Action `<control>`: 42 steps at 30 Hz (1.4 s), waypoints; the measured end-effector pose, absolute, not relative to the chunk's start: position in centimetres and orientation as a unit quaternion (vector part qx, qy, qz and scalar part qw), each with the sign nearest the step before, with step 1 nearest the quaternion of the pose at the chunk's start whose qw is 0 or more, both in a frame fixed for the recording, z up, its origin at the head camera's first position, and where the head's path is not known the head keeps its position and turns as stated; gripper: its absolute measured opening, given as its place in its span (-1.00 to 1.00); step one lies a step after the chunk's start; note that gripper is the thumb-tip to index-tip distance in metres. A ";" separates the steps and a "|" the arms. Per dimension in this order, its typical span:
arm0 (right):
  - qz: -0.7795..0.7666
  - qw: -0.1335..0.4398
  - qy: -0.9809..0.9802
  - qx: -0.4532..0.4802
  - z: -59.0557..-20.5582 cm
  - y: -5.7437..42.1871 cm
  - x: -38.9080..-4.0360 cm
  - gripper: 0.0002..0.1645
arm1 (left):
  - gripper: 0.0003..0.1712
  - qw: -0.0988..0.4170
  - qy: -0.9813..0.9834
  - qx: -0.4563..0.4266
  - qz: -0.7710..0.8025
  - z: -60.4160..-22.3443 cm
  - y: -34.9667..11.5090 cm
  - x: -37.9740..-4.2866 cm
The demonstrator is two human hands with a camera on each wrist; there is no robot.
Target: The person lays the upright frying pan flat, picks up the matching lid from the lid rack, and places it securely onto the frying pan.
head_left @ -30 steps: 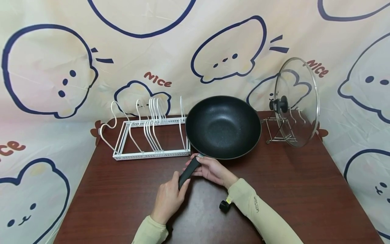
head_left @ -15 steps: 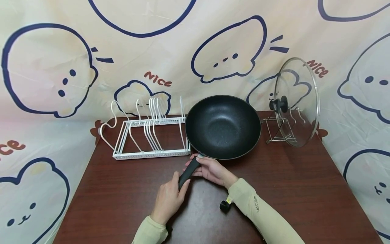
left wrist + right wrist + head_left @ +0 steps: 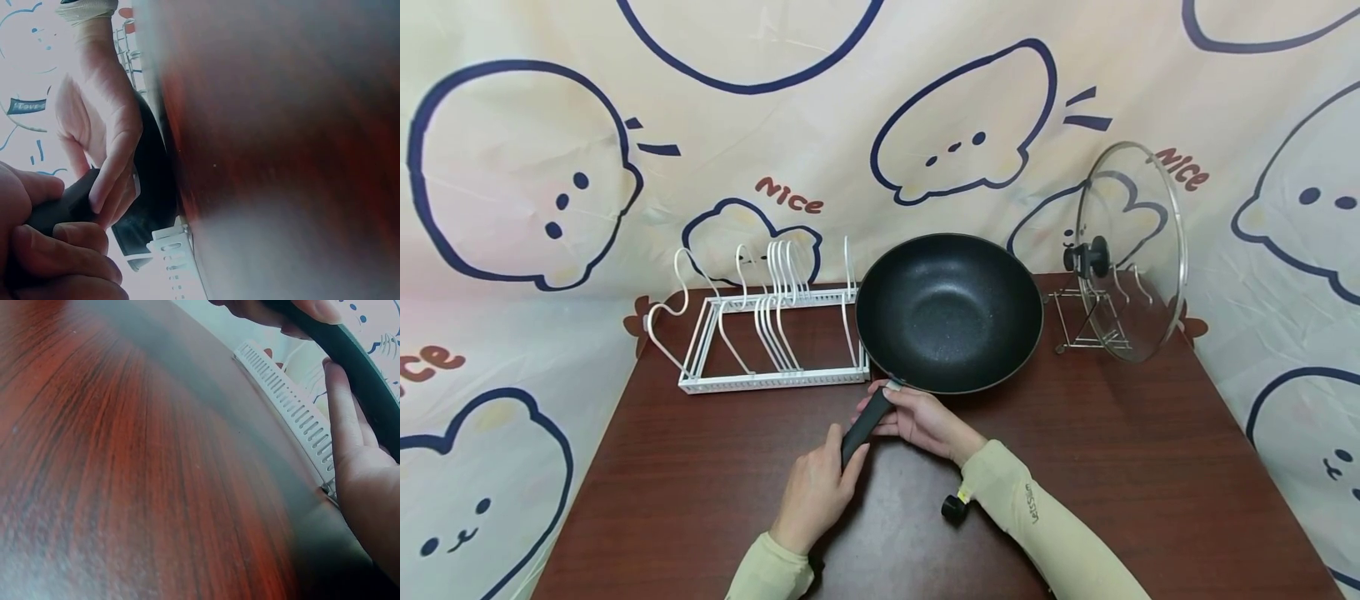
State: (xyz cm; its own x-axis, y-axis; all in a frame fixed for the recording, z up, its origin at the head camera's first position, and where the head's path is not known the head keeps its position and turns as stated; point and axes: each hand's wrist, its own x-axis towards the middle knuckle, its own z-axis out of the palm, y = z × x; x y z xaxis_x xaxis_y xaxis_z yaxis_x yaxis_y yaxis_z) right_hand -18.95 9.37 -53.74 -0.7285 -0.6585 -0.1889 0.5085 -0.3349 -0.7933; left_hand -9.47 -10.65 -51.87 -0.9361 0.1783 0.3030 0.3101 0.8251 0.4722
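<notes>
A black wok (image 3: 951,312) with a dark handle (image 3: 867,423) is at the middle of the table, its handle slanting down and left. My left hand (image 3: 816,492) grips the end of the handle; in the left wrist view its curled fingers (image 3: 69,265) wrap round it. Closer to the pan, my right hand (image 3: 925,421) holds the handle with the thumb on top and the fingers underneath. Those fingers (image 3: 342,412) lie along the handle's underside in the right wrist view. Just left of the wok stands a white dish rack (image 3: 775,382) with upright curved bars.
On the right, a glass lid (image 3: 1138,275) with a black knob leans upright in a small wire stand (image 3: 1078,340). A cartoon-printed cloth (image 3: 955,108) closes in the back and sides of the brown wooden table (image 3: 1135,467).
</notes>
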 end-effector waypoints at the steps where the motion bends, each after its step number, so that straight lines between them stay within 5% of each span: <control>1: -0.812 0.359 0.452 -0.083 -53.8 9.4 -19.0 -0.40 | -0.68 0.122 -0.948 -0.128 -0.266 -51.9 -10.7 -9.5; 23: -0.810 0.344 0.470 -0.069 -53.3 9.5 -18.9 -0.34 | -0.70 0.133 -0.942 -0.126 -0.283 -50.9 -10.7 -9.7; 42: -0.826 0.326 0.452 -0.087 -53.4 9.6 -19.1 -0.57 | -0.72 0.114 -0.942 -0.117 -0.292 -49.7 -10.6 -10.1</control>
